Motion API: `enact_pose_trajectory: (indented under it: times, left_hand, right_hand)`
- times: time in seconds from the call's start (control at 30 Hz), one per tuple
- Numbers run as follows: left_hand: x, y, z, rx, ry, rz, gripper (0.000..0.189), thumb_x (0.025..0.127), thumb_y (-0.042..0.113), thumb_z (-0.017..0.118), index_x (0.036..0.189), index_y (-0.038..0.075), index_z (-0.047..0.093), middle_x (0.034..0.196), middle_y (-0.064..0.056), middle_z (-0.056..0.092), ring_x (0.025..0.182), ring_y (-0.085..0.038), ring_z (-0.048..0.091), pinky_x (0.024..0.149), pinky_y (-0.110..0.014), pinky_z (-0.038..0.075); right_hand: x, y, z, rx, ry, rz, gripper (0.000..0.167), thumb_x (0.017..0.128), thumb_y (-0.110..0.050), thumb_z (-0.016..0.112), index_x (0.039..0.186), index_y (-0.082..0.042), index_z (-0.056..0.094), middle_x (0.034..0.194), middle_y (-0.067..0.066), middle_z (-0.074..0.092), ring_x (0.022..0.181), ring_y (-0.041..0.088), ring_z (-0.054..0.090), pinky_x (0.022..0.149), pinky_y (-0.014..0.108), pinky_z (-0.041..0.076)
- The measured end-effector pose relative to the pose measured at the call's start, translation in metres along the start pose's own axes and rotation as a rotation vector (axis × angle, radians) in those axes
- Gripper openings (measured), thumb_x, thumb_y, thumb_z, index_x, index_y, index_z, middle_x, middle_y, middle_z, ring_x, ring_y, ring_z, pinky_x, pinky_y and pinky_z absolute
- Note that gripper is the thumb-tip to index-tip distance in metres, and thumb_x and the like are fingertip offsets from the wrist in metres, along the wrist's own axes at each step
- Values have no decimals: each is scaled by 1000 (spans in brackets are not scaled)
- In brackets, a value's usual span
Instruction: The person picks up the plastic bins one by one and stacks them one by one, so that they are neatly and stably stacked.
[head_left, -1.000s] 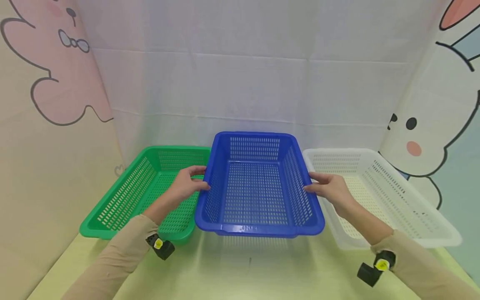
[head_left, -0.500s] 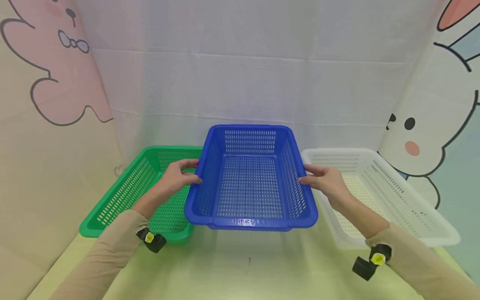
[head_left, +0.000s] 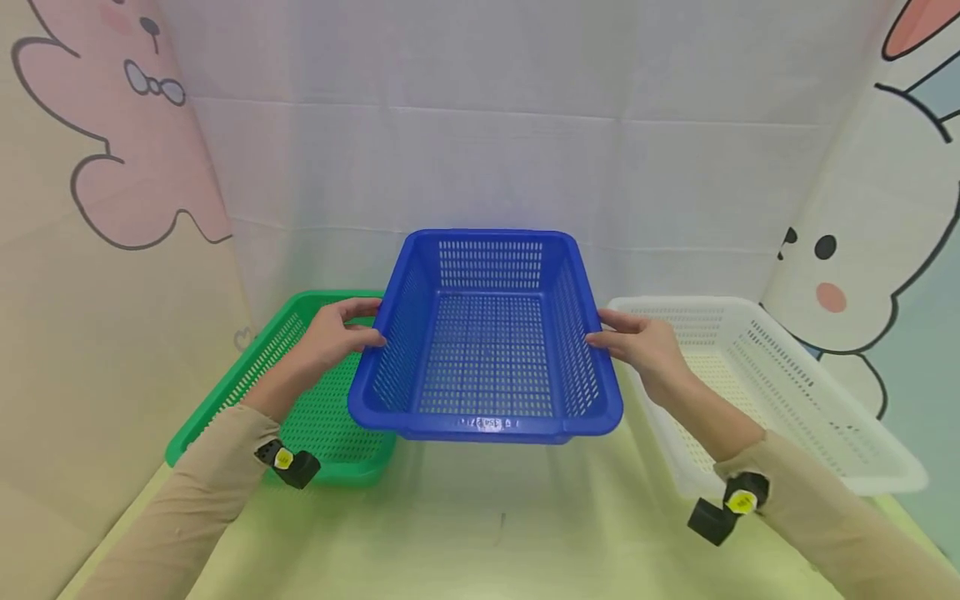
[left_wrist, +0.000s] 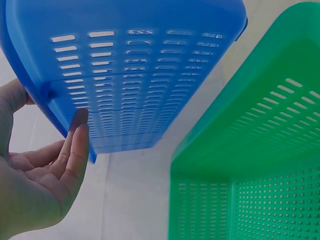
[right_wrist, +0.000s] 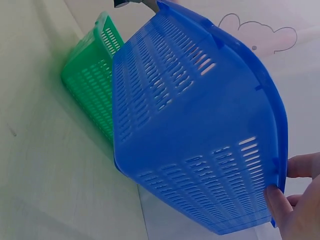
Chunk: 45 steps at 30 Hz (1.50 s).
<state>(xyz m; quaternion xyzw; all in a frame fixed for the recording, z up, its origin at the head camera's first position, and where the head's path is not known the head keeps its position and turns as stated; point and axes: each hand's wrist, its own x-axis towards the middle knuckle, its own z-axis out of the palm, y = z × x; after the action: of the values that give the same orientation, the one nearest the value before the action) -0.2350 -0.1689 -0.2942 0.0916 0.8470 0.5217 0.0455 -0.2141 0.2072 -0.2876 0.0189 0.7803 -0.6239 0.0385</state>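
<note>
A blue plastic basket (head_left: 486,354) with slotted walls is held up above the table, tilted so its inside faces me. My left hand (head_left: 333,337) grips its left rim between thumb and fingers; in the left wrist view the fingers (left_wrist: 77,150) curl under that rim against the outer wall. On the opposite side my right hand (head_left: 647,346) pinches the right rim, and the right wrist view shows its thumb and fingers (right_wrist: 300,165) at the edge. Nothing lies inside the blue basket.
At the left a green basket (head_left: 352,473) stands on the pale yellow-green table (head_left: 480,542), partly hidden by my left arm and the blue basket. A white basket (head_left: 787,392) stands at the right, behind my right forearm. A white cloth wall (head_left: 495,167) closes off the back.
Both hands have raised the blue basket and shifted it to the left, so it overlaps more of the green basket in the head view. The green and white baskets stay in place.
</note>
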Motion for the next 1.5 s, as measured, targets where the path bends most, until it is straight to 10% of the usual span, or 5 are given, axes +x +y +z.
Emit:
enact_pose_trajectory:
  times: [0.2,0.47,0.87,1.17,1.5]
  left_hand:
    - [-3,6,-14,26,5,1,64,80,8,58,138,-1,33,137,-20,39,119,-35,45,91,-47,43]
    - [-2,1,-29,55,-18,-2,64,81,9,60,138,-1,34,138,-19,39,116,-29,47,85,-35,47]
    - [-7,-8,-51,119,-47,-35,65,81,10,62,137,-4,33,135,-23,41,97,-12,55,78,-27,48]
    - [-14,-18,-66,60,-40,-64,67,85,15,62,140,-1,28,142,-20,32,120,-28,40,96,-47,37]
    - [-19,-30,-81,-40,-3,-88,69,85,18,63,141,-1,26,129,4,48,90,10,53,77,-13,44]
  right_hand:
    - [1,-12,6,221,-29,28,58,84,-3,61,134,8,34,139,22,36,85,3,61,86,20,46]
    - [1,-18,17,391,-53,66,55,82,7,56,133,11,35,128,20,46,84,7,62,83,19,48]
    - [1,-20,44,385,-24,45,51,82,9,54,131,10,39,134,24,41,93,11,59,93,28,43]
    - [2,-18,62,359,-48,-11,49,83,9,54,130,10,41,132,23,45,112,23,53,95,31,42]
    - [-4,-13,79,341,-134,-112,53,82,5,59,131,6,42,126,25,50,110,31,55,90,31,46]
